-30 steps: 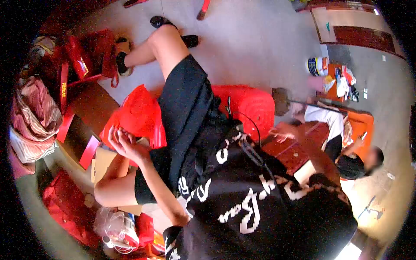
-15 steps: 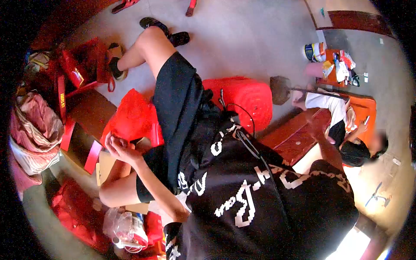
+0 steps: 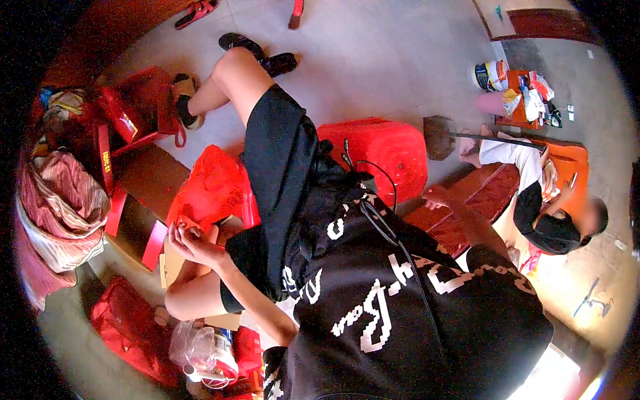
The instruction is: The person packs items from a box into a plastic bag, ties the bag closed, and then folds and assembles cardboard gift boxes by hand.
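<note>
My left hand (image 3: 193,245) is at the lower edge of a crumpled red plastic bag (image 3: 212,183), beside my bent knee. Its fingers are curled together; what they hold, if anything, is too small to tell. Just below the hand shows a brown cardboard box (image 3: 175,263). On the other side of my body, my right hand (image 3: 437,197) hangs over a dark red wooden bench (image 3: 467,200), fingers slightly apart and nothing visible in them. Between my hands is a red plastic stool (image 3: 400,160), with black cables in front of it.
A striped cloth (image 3: 63,207) lies at the far left, near a dark red box (image 3: 143,110). Below are a red bag (image 3: 127,327) and a clear plastic bag (image 3: 190,347). A person (image 3: 553,227) sits at the right by an orange chair (image 3: 567,157).
My left hand's fingers have curled in from a more spread pose. My right hand swung over the bench and back. The camera view has shifted slightly.
</note>
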Motion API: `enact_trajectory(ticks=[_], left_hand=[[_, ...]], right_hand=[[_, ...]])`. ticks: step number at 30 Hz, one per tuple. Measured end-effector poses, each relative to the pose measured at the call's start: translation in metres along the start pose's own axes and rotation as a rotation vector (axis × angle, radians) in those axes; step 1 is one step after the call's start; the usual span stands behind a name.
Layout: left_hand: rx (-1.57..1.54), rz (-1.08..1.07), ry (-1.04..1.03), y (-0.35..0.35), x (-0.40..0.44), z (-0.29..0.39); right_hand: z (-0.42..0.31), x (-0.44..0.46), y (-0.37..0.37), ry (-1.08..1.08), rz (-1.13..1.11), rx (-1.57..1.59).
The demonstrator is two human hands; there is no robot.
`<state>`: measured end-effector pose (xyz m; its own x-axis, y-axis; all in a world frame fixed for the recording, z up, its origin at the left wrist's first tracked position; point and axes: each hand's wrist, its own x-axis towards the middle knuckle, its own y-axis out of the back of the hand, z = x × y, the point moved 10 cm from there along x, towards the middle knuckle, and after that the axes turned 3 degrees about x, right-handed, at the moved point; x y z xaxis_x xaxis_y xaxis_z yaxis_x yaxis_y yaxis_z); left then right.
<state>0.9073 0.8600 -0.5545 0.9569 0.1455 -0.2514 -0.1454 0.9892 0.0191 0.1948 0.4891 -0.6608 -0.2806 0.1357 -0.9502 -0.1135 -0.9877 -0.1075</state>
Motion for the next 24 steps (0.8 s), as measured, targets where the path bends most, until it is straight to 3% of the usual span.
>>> enact_trajectory(ticks=[4,6,8,10,12,14,16,17,20,24], left_hand=[[0.209,-0.114,-0.324,-0.003,0.006,0.023],[-0.035,-0.136,-0.174,-0.009,0.006,0.015],[0.037,-0.129,-0.232,-0.011,0.010,0.023],[-0.075,-0.115,-0.229,-0.009,0.015,0.021],[-0.056,-0.111,-0.222,-0.007,0.013,0.027],[-0.082,-0.092,-0.215,-0.006,0.017,0.028],[-0.171,-0.176,-0.164,-0.010,0.014,0.034],[-0.144,-0.095,-0.185,-0.009,0.009,0.049],[-0.168,-0.176,-0.226,-0.005,0.010,0.060],[-0.232,-0.110,-0.184,-0.005,0.000,0.085]], right_hand=[[-0.037,0.010,-0.030,0.118,-0.097,0.048],[-0.086,-0.018,-0.053,0.390,-0.070,-0.152],[-0.132,-0.043,-0.074,0.550,-0.041,-0.162],[-0.162,-0.064,-0.080,0.613,0.131,0.327],[-0.209,-0.107,-0.083,0.859,0.370,0.822],[-0.260,-0.170,-0.093,1.140,0.548,1.005],[-0.317,-0.229,-0.112,1.354,0.534,0.785],[-0.351,-0.259,-0.128,1.466,0.517,0.550],[-0.439,-0.323,-0.188,1.744,0.395,-0.066],[-0.546,-0.335,-0.241,1.966,0.724,-0.266]])
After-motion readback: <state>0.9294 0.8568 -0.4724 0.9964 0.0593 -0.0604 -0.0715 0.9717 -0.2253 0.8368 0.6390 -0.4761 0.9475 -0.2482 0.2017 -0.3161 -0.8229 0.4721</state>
